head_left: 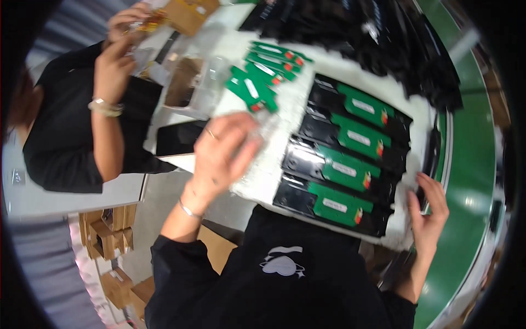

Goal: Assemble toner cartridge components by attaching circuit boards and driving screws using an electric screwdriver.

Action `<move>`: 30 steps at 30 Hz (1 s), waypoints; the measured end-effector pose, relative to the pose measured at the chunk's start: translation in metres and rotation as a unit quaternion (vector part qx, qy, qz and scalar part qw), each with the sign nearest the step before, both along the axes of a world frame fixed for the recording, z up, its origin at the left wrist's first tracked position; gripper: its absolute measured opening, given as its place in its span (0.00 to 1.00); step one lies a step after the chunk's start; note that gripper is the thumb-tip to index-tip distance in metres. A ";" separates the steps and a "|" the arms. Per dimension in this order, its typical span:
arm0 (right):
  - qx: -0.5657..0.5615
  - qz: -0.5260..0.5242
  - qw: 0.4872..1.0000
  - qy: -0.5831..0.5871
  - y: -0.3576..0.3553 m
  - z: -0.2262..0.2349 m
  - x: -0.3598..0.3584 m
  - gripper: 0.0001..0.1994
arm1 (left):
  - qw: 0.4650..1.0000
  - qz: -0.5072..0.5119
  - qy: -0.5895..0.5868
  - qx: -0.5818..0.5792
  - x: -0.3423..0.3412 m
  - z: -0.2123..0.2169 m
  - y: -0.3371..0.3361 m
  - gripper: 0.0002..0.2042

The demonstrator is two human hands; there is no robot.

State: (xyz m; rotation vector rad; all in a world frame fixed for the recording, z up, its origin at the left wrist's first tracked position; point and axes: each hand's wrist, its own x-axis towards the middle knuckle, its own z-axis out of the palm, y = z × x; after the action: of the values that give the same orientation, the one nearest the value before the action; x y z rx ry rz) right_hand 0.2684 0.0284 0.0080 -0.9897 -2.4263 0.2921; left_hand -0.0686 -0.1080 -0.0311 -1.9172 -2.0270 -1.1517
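Note:
My left hand [224,145] is smeared by motion above the white padded table surface, its fingers bent. Something clear and shiny shows by its fingertips, too blurred to make out. Just beyond lie several loose green circuit boards [251,88] with small red-orange parts. Right of that hand, several black plastic housings [296,159] are lined up in a column, each bearing a green circuit board [345,169] with a white label. My right hand [430,211] rests at the table's right edge, thumb and fingers apart, beside a dark strip [433,156].
Black plastic bags or film [372,44] are heaped along the far side. A clear plastic box [205,82], a black phone-like slab [178,137] and a cardboard box [189,13] are at the left. A co-worker's arm [108,137] reaches in there. A green surface [471,164] runs along the right.

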 end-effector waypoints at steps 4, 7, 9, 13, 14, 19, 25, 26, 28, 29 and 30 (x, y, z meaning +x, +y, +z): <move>-0.049 -0.084 0.993 0.069 0.031 -0.006 0.011 0.11 | 0.975 0.214 0.055 -0.017 -0.094 0.041 -0.001 0.05; -0.077 -0.090 0.989 0.084 0.047 -0.018 0.029 0.11 | 0.941 0.194 0.095 -0.260 -0.132 0.042 -0.007 0.08; -0.097 -0.124 0.982 0.105 0.062 -0.042 0.046 0.12 | 0.936 0.128 0.080 -0.317 -0.161 0.006 0.020 0.13; -0.022 -0.156 0.987 -0.001 0.070 -0.046 0.054 0.23 | 0.904 0.051 -0.010 -0.424 -0.158 0.011 0.026 0.21; -0.051 -0.169 0.984 0.001 0.071 -0.046 0.050 0.25 | 0.906 0.041 -0.020 -0.421 -0.166 0.006 0.024 0.20; -0.066 -0.197 0.978 -0.024 0.094 -0.084 0.052 0.34 | 0.934 0.103 0.011 -0.342 -0.167 -0.002 0.028 0.15; -0.163 -0.241 0.956 0.021 0.110 -0.087 0.053 0.36 | 0.954 0.152 0.025 -0.258 -0.181 -0.009 0.030 0.12; -0.200 -0.221 0.953 0.052 0.110 -0.084 0.055 0.36 | 0.963 0.164 0.045 -0.208 -0.182 -0.012 0.028 0.12; -0.235 -0.199 0.948 0.083 0.115 -0.091 0.060 0.35 | 0.961 0.188 0.058 -0.196 -0.178 -0.009 0.031 0.10; -0.191 -0.170 0.956 0.145 0.119 -0.107 0.072 0.35 | 0.943 0.204 -0.072 -0.253 -0.172 0.000 0.033 0.09; -0.147 -0.138 0.958 0.206 0.123 -0.123 0.087 0.35 | 0.905 0.216 -0.200 -0.307 -0.168 0.003 0.033 0.09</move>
State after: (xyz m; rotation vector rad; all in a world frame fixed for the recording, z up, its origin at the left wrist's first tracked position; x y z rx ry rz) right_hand 0.3553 0.1514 -0.1149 -1.2388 -1.8757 0.6983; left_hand -0.2370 -0.0753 -0.0280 -1.3339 -3.1346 -0.9067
